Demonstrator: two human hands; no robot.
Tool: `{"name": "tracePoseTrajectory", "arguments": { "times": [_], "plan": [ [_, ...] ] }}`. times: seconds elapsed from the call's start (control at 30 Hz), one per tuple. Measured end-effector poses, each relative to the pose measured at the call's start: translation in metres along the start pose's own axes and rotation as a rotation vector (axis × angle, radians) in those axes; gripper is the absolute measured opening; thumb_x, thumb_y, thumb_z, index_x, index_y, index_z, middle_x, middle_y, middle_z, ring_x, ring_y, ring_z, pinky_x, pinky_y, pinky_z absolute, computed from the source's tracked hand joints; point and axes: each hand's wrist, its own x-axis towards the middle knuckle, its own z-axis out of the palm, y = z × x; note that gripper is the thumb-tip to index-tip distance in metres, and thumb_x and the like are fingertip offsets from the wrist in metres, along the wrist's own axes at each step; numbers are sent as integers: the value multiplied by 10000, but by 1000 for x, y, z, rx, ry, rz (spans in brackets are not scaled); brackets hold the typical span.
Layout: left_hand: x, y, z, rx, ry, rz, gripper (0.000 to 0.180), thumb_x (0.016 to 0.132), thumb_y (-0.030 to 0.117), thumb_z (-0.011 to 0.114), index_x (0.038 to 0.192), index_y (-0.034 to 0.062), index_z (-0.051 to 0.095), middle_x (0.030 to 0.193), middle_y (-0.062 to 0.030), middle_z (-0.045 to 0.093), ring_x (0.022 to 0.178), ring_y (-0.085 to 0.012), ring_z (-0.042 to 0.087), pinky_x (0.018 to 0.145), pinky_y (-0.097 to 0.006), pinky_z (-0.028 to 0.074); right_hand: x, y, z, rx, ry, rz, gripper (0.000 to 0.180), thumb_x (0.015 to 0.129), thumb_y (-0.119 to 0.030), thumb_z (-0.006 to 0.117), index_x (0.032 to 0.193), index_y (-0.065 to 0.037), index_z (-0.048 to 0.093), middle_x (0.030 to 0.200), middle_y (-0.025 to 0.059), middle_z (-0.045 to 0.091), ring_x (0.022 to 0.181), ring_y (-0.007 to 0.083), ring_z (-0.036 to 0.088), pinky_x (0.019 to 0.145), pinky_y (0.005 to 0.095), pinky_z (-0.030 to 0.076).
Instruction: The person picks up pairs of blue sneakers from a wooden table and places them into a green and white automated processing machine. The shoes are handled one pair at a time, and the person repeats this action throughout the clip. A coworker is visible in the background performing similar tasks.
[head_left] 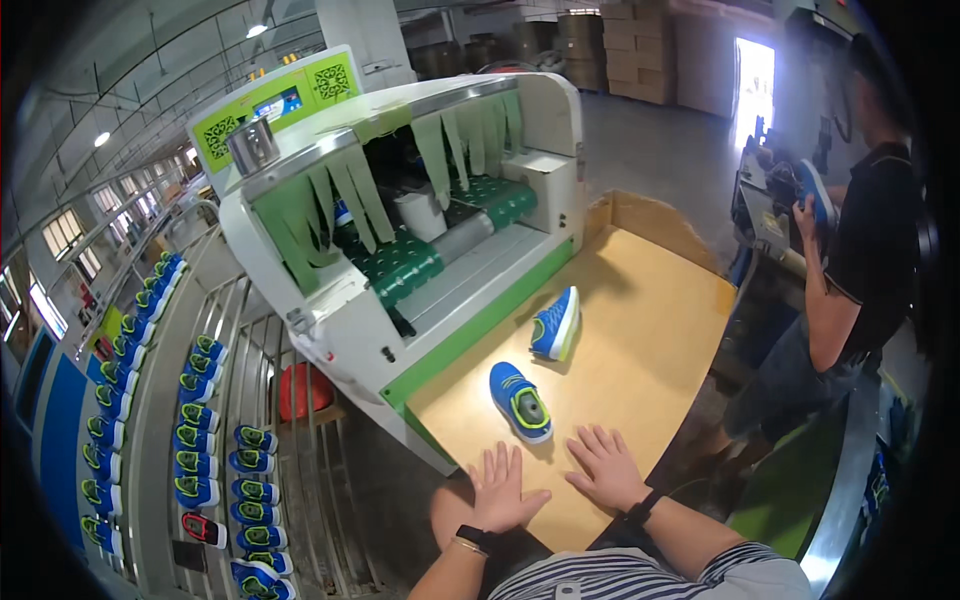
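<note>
My left hand lies flat near the front left edge of a tan tabletop, fingers spread and nothing in it. To its right my right hand rests on the same board, also empty with fingers apart. Just beyond both hands sits a blue sneaker with lime-green lining and a white sole, its opening facing up. A second blue sneaker lies farther back, tipped so its white and lime sole shows on the right. Neither hand touches a shoe.
A white and green conveyor machine with hanging strip curtains stands beyond the board. Racks on the left carry rows of blue sneakers and one red-lined shoe. At right, a co-worker holds a blue shoe by another machine.
</note>
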Motion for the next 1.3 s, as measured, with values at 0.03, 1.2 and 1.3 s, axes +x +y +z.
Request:
{"name": "tracePoseTrajectory", "arguments": {
  "times": [0.03,1.2,1.3],
  "plan": [
    [0,-1,1,-3,5,5,1157,861,728,621,1641,1,171,1708,-295,68,1572,-513,7,1202,-705,-41,-1,0,0,-4,-12,-8,662,994,-546,566,1516,-142,502,1631,153,390,1518,390,321,1234,591,216],
    [2,3,-8,73,-116,-74,1160,884,734,604,1645,3,120,1711,-289,36,1571,-511,-43,1185,-731,-32,133,18,9,1117,254,397,949,843,-119,762,1606,-16,206,1422,260,532,1334,341,541,1120,398,440],
    [4,6,-8,82,-113,-58,1161,885,721,611,1646,0,112,1715,-273,47,1573,-507,-28,1181,-743,-14,123,-2,39,888,230,204,987,859,-235,791,1597,45,199,1472,318,502,1385,394,514,1146,429,419]
  ]
}}
